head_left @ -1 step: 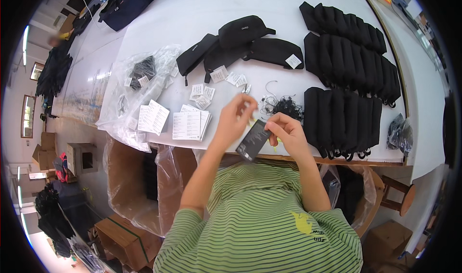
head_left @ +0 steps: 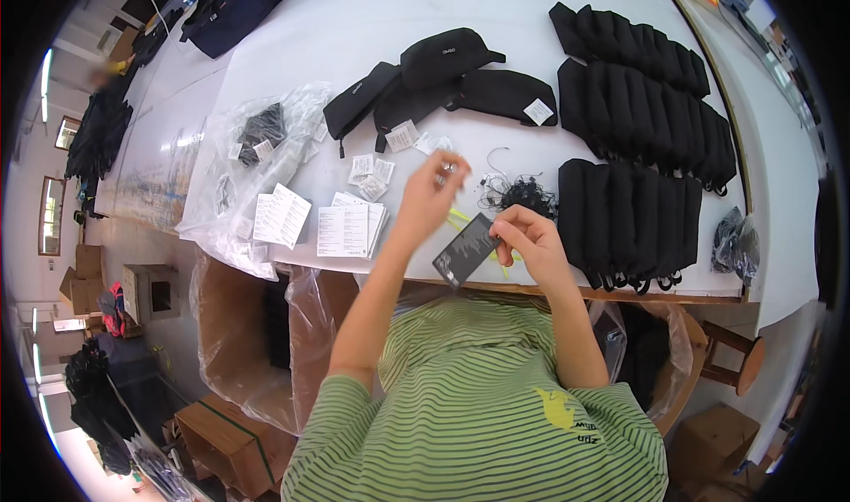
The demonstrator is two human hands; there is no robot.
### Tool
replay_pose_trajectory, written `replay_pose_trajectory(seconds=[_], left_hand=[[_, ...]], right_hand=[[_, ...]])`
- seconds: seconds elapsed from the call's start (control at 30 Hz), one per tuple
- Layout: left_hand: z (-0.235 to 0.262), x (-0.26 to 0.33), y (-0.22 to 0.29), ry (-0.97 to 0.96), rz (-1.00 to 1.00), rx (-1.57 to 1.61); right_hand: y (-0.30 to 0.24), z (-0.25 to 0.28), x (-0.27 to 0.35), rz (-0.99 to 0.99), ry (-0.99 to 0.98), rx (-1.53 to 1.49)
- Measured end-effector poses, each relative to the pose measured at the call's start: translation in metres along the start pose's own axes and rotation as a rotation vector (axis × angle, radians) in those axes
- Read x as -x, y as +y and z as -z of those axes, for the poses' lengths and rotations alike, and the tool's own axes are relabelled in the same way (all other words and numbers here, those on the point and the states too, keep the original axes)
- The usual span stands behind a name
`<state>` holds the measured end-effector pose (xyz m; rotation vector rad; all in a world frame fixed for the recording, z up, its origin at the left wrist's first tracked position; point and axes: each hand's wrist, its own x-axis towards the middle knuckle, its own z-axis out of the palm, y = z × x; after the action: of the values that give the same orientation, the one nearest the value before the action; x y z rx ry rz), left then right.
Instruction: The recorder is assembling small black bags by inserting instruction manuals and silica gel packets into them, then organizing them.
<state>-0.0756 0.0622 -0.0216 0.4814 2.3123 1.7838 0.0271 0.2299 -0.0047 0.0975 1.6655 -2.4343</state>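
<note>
Between the thumb and fingers of my right hand [head_left: 529, 241] is a black hang tag [head_left: 466, 251] with pale print, tilted over the table's front edge. My left hand [head_left: 434, 192] is raised to the left of the tag, its fingers curled together. Whatever it may hold is too small and blurred to make out. Just beyond that hand lie several small white labels [head_left: 402, 136]. A tangle of black tag strings [head_left: 529, 199] sits beyond my right hand. Yellow-green strips [head_left: 458, 218] show near the tag.
Several black zip pouches [head_left: 509, 96] lie at the far middle; rows of black pouches [head_left: 630, 223] fill the right. Stacks of white printed cards [head_left: 343, 229] and a clear plastic bag [head_left: 226, 161] are at left. Below the edge stands a plastic-lined carton [head_left: 232, 325].
My left hand has shifted slightly away from me, its fingers now over some of the white labels. The black tag has turned a little in my right hand.
</note>
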Motion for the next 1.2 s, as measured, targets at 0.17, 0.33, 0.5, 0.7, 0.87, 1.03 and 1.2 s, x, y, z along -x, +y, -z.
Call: replay_pose_trajectory(seconds=[0.17, 0.33, 0.5, 0.7, 0.87, 1.03, 1.2], left_hand=[[0.012, -0.119, -0.088, 0.352, -0.154, -0.578], [0.010, -0.118, -0.079, 0.179, -0.190, -0.450], [0.000, -0.032, -0.001, -0.045, 0.094, -0.185], [-0.004, 0.047, 0.025, -0.224, 0.332, 0.513], [-0.003, 0.069, 0.025, -0.082, 0.393, 0.326], [-0.009, 0.079, 0.019, 0.011, 0.232, 0.201], [-0.017, 0.084, 0.022, 0.226, 0.007, 0.058]], right_hand=[[-0.006, -0.001, 0.014, 0.018, 0.017, -0.007], [-0.003, 0.012, 0.027, 0.032, 0.092, -0.036], [0.013, 0.012, 0.021, 0.047, 0.203, -0.011], [0.017, -0.003, 0.010, 0.166, 0.358, 0.445], [0.014, -0.016, 0.015, 0.195, 0.297, 0.588], [0.010, -0.022, 0.018, 0.203, 0.232, 0.684], [0.008, -0.021, 0.019, 0.164, 0.205, 0.585]])
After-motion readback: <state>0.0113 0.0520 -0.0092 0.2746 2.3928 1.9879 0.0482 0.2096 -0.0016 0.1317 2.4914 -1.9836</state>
